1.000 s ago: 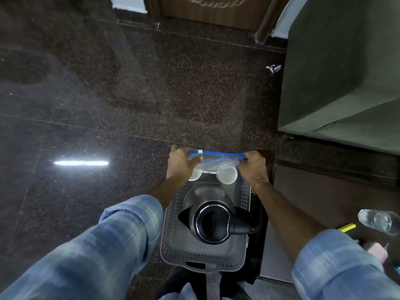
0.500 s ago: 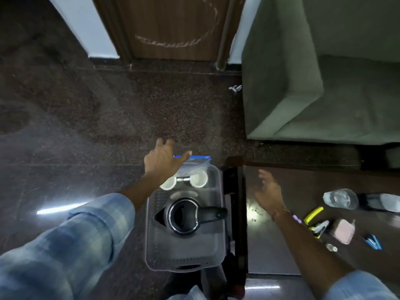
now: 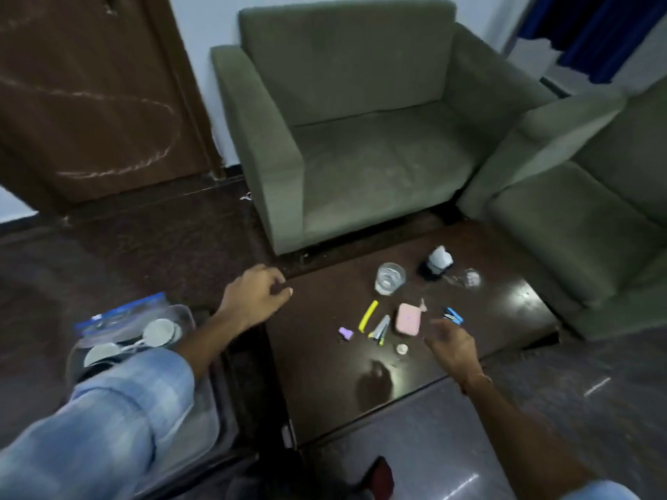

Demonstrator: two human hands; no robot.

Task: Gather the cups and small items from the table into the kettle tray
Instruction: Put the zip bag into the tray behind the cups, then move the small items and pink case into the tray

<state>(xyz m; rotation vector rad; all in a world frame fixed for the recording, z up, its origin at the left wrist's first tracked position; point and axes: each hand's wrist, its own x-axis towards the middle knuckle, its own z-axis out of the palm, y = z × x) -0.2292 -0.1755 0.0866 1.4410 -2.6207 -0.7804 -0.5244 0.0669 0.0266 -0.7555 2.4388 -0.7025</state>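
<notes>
The right hand (image 3: 451, 346) hangs over the dark bench (image 3: 325, 373) with its fingers spread and nothing in them, nearest the blue clip (image 3: 453, 315) and the pink case (image 3: 409, 318). The left hand (image 3: 254, 299) hovers at the bench's near-left corner, fingers loosely curled, also holding nothing.

The tray (image 3: 187, 402) sits low to the left, beside the bench, with two white cups (image 3: 158, 332) and a blue-edged bag (image 3: 122, 312) at its far end.

The step looks like picking up the small items. It would go best to take the case and clip first, then sweep the yellow marker (image 3: 368, 315), the purple piece (image 3: 345, 333) and the white disc (image 3: 401, 349) into one palm, and lift the glass (image 3: 389, 278) alone and upright.

The left sleeve (image 3: 108, 409) covers most of the tray, so the kettle cannot be seen. The whole view is blurred; the dark object with a white top (image 3: 436, 263) and the clear thing right of it (image 3: 471, 277) are hard to name.
</notes>
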